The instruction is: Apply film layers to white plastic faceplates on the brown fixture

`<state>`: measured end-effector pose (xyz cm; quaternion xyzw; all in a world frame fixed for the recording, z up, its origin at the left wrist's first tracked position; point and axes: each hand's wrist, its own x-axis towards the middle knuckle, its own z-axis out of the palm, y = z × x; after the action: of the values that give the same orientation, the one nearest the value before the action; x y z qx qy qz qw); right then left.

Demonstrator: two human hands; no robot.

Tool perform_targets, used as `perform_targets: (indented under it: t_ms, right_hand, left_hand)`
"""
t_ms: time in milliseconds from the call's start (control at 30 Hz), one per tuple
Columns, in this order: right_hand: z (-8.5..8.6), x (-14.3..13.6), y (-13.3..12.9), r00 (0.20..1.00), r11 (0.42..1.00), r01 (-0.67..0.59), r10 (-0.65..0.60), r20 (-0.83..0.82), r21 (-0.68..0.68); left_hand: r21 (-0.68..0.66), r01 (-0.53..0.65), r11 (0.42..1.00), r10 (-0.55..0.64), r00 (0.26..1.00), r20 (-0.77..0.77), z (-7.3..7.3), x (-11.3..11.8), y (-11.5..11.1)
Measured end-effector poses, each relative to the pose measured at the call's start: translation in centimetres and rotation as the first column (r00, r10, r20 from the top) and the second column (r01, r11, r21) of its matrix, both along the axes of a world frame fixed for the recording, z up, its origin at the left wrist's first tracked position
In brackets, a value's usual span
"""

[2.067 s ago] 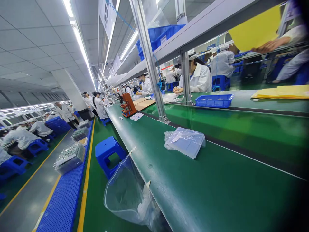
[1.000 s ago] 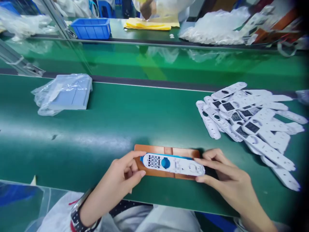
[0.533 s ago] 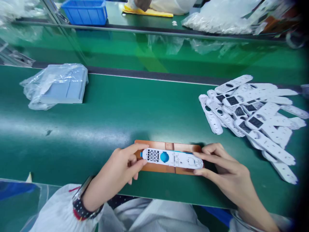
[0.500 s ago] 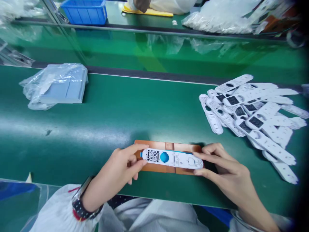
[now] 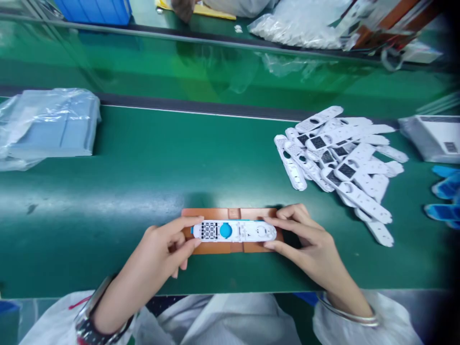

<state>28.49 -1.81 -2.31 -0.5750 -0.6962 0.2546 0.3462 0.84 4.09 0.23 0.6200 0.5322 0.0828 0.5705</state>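
Note:
A long white plastic panel (image 5: 253,231) with rows of small cutouts lies lengthwise over an orange fixture (image 5: 212,247) in front of me. Blue shows through its round hole, and thin blue edges peek out along the top and at the left end. My left hand (image 5: 170,247) pinches the panel's left end between thumb and index finger. At the rounded right end, my right hand (image 5: 305,232) grips it the same way, thumb on the near side and fingers on the far side. What holds the panel from below is hidden.
To the right lies a loose pile of similar white panels (image 5: 364,197). Blue pieces (image 5: 447,187) and a white box in plastic (image 5: 440,136) sit at the far right. A plastic-wrapped grey-blue stack (image 5: 53,124) is at left. A shelf holds a blue bin (image 5: 95,9) and bags (image 5: 298,28).
My view has turned to the right, bringing the blue pieces and white box in. The white panel now lies straighter along the fixture. Both hands keep hold of its ends.

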Motion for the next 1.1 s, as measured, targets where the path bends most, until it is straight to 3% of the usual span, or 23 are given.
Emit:
perform_targets:
  t_ms: [733,1100]
  right_hand:
    - [0.6,-0.2,0.0,0.999,0.997,0.023,-0.025,-0.033,-0.067]
    - [0.7,-0.3,0.1,0.999,0.997,0.018,-0.020,-0.026,-0.075]
  left_hand:
    - [0.024,0.044,0.999,-0.044,0.999,-0.026,-1.5,-0.8,0.0]
    - [0.078,0.069,0.995,-0.065,0.996,-0.055,-1.3,-0.9,0.2]
